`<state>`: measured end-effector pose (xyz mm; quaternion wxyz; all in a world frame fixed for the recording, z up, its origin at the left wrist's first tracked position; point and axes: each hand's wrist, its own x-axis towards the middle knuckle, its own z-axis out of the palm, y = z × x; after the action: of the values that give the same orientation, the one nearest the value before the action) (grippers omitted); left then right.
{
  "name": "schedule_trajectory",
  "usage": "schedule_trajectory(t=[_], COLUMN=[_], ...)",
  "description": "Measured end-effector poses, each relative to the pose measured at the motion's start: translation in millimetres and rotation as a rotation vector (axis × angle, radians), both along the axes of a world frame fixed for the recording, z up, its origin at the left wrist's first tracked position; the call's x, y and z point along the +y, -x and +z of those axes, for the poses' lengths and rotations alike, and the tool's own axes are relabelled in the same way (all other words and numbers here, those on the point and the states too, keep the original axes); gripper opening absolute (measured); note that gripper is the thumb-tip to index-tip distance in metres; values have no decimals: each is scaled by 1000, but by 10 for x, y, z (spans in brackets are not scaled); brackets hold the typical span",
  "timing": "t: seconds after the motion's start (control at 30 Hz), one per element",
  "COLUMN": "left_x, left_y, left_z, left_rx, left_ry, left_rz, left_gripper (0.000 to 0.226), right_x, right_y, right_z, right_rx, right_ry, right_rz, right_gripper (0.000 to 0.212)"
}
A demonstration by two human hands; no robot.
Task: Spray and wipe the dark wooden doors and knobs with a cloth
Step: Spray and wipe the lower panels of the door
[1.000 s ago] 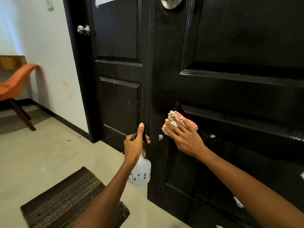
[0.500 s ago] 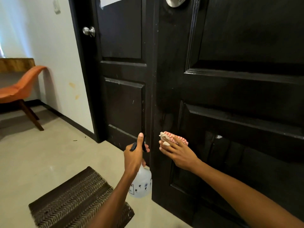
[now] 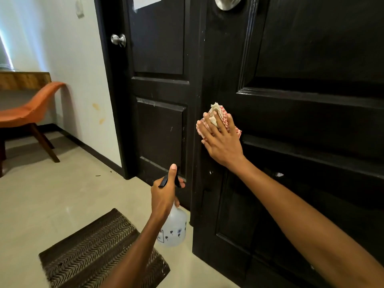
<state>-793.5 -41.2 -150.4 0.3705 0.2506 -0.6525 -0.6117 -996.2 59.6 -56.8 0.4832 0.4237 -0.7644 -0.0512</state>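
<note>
My right hand (image 3: 221, 140) presses a red-and-white checked cloth (image 3: 220, 116) flat against the near dark wooden door (image 3: 301, 125), fingers straight, beside the door's left edge. My left hand (image 3: 164, 196) grips the black trigger head of a clear spray bottle (image 3: 173, 230), held low in front of the doors. A silver knob (image 3: 227, 3) shows at the top edge of the near door. The far dark door (image 3: 160, 100) stands to the left, and a second silver knob (image 3: 118, 40) sticks out at that door's left side.
A brown chevron doormat (image 3: 99, 250) lies on the pale floor below my left arm. An orange chair (image 3: 27, 113) and a wooden table edge (image 3: 25, 80) stand at the far left by the white wall. A paper sheet (image 3: 146, 2) is stuck on the far door.
My right hand slid the cloth down the door half a second ago, then up again to beside the middle rail. The left hand with the bottle stayed low.
</note>
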Motion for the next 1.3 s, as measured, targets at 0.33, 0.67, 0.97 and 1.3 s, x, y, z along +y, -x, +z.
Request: schedule_trajectory(t=[0.33,0.67,0.97,1.3], left_x=[-9,23,-3,12], left_y=[46,-122,-30,106], left_z=[-351,-499,-393,-333], left_rx=[-34,-90,-19,-9], left_ry=[-9,-18,-18,-9], left_rz=[2,14,-4,-39], left_gripper=[67,62,66,64], right_x=[-45,227,-64,121], right_y=[-95,-138,-89,-11], right_z=[-1921,-1981,-472,-1476], right_rx=[-134,-155,-61,-68], right_ry=[-717,-755,184,-664], right_rz=[-15,27,-4,31], right_gripper=[67,73,66,72])
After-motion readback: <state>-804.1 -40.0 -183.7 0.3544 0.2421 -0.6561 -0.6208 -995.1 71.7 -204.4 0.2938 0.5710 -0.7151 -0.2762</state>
